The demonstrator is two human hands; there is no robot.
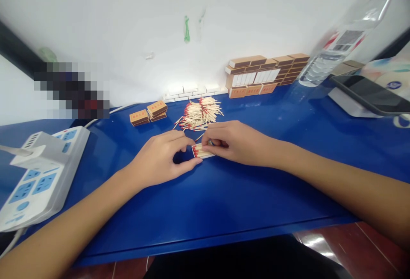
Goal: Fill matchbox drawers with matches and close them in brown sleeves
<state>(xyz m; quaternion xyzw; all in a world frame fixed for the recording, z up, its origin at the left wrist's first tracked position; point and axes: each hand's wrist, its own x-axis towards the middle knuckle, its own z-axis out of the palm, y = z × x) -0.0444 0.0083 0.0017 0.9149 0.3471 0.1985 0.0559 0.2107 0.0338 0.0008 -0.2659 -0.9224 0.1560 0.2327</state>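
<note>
A small white matchbox tray lies on the blue table, with red-tipped matches in it. My left hand holds the tray's left end between thumb and forefinger. From the right, my right hand has its fingers curled and pressed together over the matches in the tray; it hides the tray's right part. Just behind the hands is a loose heap of matches, their red heads pointing mostly left. One single match lies between the heap and the tray.
Closed matchboxes sit behind my left hand. White trays line the wall, beside stacked matchboxes. A water bottle and a phone on a white box stand at right. A power strip lies at left.
</note>
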